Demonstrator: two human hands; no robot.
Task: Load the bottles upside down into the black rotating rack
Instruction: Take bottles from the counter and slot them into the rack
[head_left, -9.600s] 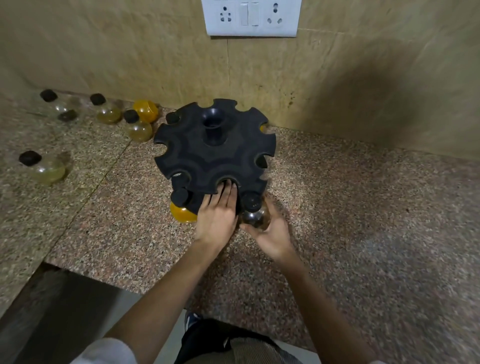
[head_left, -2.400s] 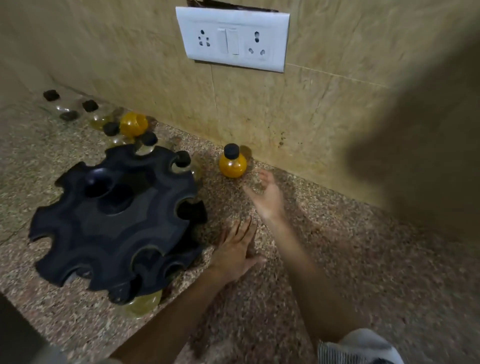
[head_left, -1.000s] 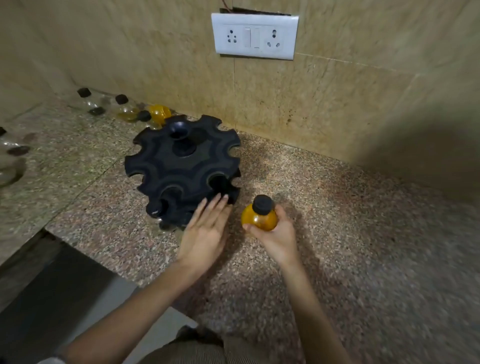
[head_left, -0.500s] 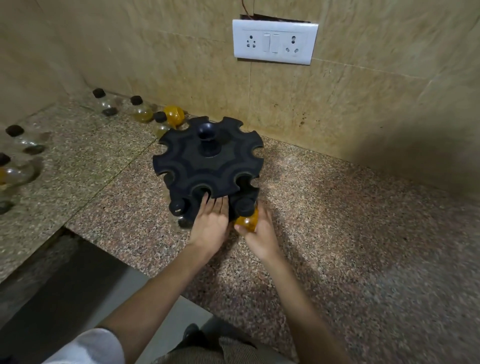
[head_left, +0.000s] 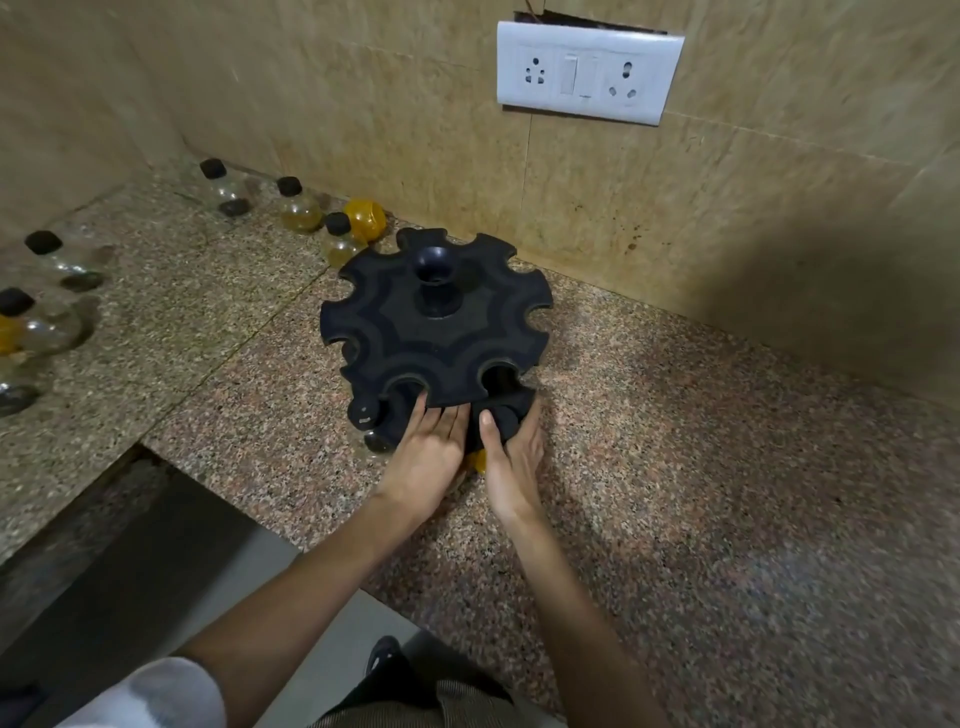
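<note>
The orange bottle (head_left: 477, 460) is held low at the front of the black rack (head_left: 436, 332), mostly hidden, with only a bit of orange seen between the hands. It is wrapped by the right hand (head_left: 511, 454), fingers closed around it. The left hand (head_left: 428, 454) is laid flat and open against the rack, holding nothing. A bottle is being put into a slot, it seems. Next, a gentle push may be needed, then a turn of the rack. More bottles (head_left: 298, 208) are left by the wall (head_left: 363, 104).
</note>
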